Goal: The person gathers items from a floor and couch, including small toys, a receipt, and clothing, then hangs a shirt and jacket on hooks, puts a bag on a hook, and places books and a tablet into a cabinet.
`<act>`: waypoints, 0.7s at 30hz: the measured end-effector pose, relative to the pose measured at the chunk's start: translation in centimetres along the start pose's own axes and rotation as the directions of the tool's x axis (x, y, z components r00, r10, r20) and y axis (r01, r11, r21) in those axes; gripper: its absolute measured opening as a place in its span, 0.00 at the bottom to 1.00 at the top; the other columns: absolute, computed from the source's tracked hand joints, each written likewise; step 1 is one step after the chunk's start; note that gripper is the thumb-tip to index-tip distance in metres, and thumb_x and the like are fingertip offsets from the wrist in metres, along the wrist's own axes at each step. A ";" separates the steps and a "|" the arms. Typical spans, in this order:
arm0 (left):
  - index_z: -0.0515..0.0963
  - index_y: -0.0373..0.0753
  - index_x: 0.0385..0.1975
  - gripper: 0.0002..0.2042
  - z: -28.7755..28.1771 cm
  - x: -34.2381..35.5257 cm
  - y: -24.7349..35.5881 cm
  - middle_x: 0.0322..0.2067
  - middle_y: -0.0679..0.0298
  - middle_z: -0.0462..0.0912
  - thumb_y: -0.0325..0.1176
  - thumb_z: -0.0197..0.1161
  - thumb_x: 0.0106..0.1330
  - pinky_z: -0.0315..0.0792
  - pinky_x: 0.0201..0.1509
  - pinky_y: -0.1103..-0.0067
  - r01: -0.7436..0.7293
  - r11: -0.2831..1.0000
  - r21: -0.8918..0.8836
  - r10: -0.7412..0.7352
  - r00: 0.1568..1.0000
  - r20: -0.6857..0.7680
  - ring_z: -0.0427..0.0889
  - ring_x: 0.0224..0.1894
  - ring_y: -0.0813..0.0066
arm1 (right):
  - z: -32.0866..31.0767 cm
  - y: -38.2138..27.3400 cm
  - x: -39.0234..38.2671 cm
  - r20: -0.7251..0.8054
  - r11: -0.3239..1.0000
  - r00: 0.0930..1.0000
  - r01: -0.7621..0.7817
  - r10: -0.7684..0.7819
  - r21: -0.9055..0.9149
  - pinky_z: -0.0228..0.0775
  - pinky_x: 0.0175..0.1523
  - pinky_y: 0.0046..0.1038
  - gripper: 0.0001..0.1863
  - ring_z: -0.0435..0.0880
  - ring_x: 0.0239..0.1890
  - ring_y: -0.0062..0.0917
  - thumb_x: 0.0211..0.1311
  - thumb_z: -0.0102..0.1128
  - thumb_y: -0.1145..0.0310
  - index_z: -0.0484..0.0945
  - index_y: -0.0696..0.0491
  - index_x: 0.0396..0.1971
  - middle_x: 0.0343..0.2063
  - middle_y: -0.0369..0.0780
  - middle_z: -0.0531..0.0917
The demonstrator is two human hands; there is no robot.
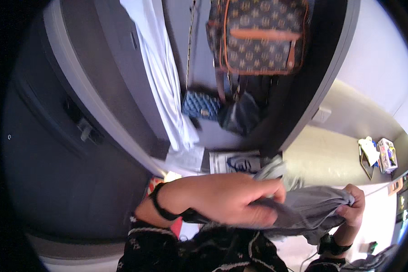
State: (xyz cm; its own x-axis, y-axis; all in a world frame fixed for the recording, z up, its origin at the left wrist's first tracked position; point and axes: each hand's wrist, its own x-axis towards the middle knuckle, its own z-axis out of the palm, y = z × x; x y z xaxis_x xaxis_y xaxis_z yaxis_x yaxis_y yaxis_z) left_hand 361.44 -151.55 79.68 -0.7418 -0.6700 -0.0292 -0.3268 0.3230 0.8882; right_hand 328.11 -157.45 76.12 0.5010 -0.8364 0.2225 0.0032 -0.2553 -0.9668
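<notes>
A grey piece of cloth (pixel 310 206), perhaps a garment, is stretched between my two hands in front of my body. My left hand (pixel 235 197), with a black band at the wrist, reaches across from the left and pinches the cloth's near end between thumb and fingers. My right hand (pixel 352 206), wearing a dark watch, grips the far right end of the cloth in its curled fingers. Lower folds of the cloth hang beneath. A paler, blurred crumpled item (pixel 272 170) shows just beyond my left hand; whether it belongs to the same cloth I cannot tell.
Ahead is a dark wardrobe with a brown patterned backpack (pixel 265 41), a blue quilted chain bag (pixel 201 105), a black bag (pixel 241 114) and a long white cloth (pixel 161 68). A dark door (pixel 50 158) stands left. On the right, a shelf (pixel 322 152) carries papers and a box (pixel 387 155).
</notes>
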 end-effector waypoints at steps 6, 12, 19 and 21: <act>0.71 0.35 0.36 0.14 -6.7 -3.8 6.5 0.26 0.68 0.75 0.36 0.62 0.55 0.66 0.27 0.85 0.069 0.908 0.414 0.167 0.846 -0.506 0.71 0.25 0.86 | 3.7 -5.6 7.2 0.189 0.972 0.982 0.050 -0.006 -0.229 0.56 0.24 0.15 0.11 0.66 0.20 0.12 0.47 0.61 0.68 0.70 0.59 0.22 0.16 0.33 0.73; 0.74 0.36 0.35 0.09 -14.9 -2.1 9.7 0.30 0.72 0.76 0.34 0.58 0.59 0.65 0.40 0.90 -0.117 0.982 0.150 0.190 0.645 -0.740 0.72 0.32 0.89 | 10.7 -8.6 17.2 0.239 0.733 0.887 0.461 -0.395 -0.501 0.67 0.41 0.32 0.15 0.75 0.38 0.41 0.58 0.52 0.62 0.68 0.58 0.37 0.32 0.48 0.76; 0.76 0.37 0.31 0.11 -23.0 -3.1 8.9 0.27 0.71 0.77 0.39 0.60 0.57 0.67 0.37 0.88 0.014 0.977 0.214 0.167 0.574 -0.802 0.74 0.29 0.86 | 19.2 -12.4 29.2 0.453 0.826 0.701 0.536 -0.551 0.175 0.65 0.42 0.22 0.20 0.73 0.36 0.19 0.53 0.58 0.62 0.70 0.61 0.41 0.33 0.39 0.77; 0.76 0.35 0.32 0.15 -25.4 -4.9 9.3 0.29 0.68 0.77 0.42 0.61 0.55 0.64 0.42 0.86 -0.032 0.985 0.171 0.167 0.465 -0.869 0.73 0.32 0.82 | 19.4 -12.6 32.2 0.538 0.940 0.811 0.328 -0.229 -0.095 0.65 0.43 0.20 0.17 0.73 0.36 0.18 0.51 0.60 0.63 0.74 0.59 0.38 0.31 0.37 0.78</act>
State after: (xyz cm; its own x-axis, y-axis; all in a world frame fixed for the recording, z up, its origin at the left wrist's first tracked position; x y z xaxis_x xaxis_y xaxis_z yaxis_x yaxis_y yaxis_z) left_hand 376.94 -162.24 99.72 0.1099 -0.8388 0.5332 -0.3981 0.4544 0.7969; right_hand 361.00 -171.75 92.99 0.8714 -0.3591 0.3342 0.0853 -0.5600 -0.8241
